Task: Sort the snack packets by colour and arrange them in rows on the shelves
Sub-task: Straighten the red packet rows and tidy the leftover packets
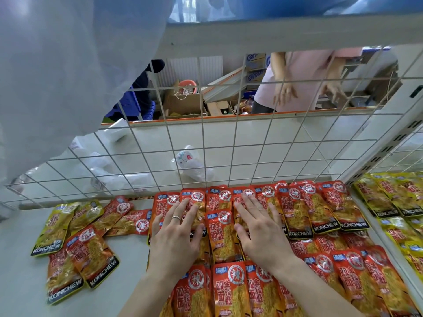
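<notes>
Both hands are down on the shelf (18,259) now. Our left hand (176,236) and right hand (258,232) lie flat on the back row of red packets (304,209), near the shelf's rear edge under the wire grid (229,145). The fingers (180,213) are straight and spread and grip nothing; they only press down. One red packet (223,234) sits between the two hands, overlapping its neighbours. We judge the palms are flattening and squaring the row around it so the slippery packs hold their line.

The reds fill the middle and right of the shelf in overlapping rows, from the rear edge to the front. Towards the left edge lies a loose heap: yellow packets (55,227) mixed with more red ones (89,248), lying at all angles, so that lot needs sorting. Past the right edge, the next bay holds a yellow block (389,197), which shows where the stray yellows belong. By our reckoning we're well along, but not finished.
</notes>
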